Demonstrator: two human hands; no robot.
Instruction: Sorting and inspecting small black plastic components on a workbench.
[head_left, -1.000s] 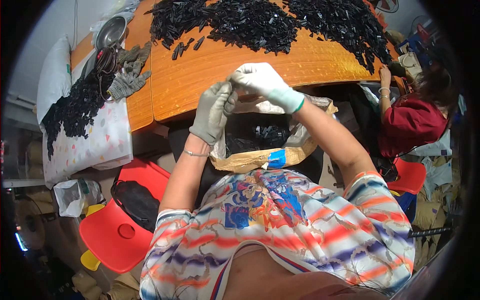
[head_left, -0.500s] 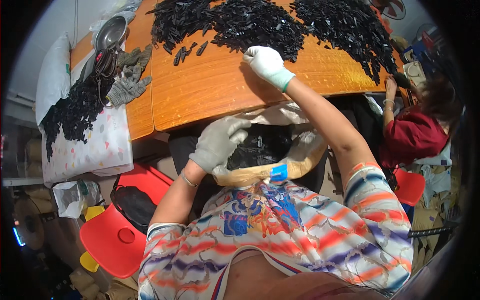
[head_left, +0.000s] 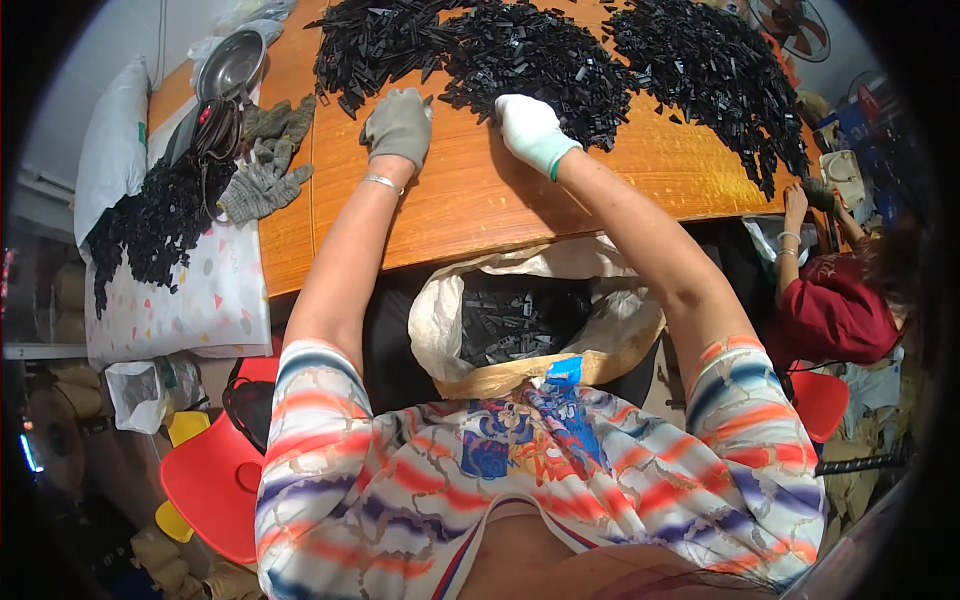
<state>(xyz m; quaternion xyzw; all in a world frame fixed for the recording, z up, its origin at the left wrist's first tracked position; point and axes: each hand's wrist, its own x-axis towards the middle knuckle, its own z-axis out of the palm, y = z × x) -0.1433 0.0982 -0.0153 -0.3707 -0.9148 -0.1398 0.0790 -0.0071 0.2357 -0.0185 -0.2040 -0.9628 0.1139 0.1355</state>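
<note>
Small black plastic pieces (head_left: 545, 70) lie in heaps across the far side of this scuffed wooden table (head_left: 440, 200). The grey-gloved left hand (head_left: 398, 125) and white-gloved right hand (head_left: 533, 132) curl narrow near the heaps' closer edge; I can't tell whether either holds anything. Below sits a pale sack (head_left: 437, 322). A steel bowl (head_left: 232, 66), red chair (head_left: 212, 485) and co-worker (head_left: 838, 310) flank the scene.

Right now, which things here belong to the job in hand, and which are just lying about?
Seemingly in use: heaped black pieces, wooden table, open bag holding more black pieces, worn left glove, worn right glove.

Seemingly just lying or standing about: unworn knitted gloves, metal bowl, red chair.
</note>
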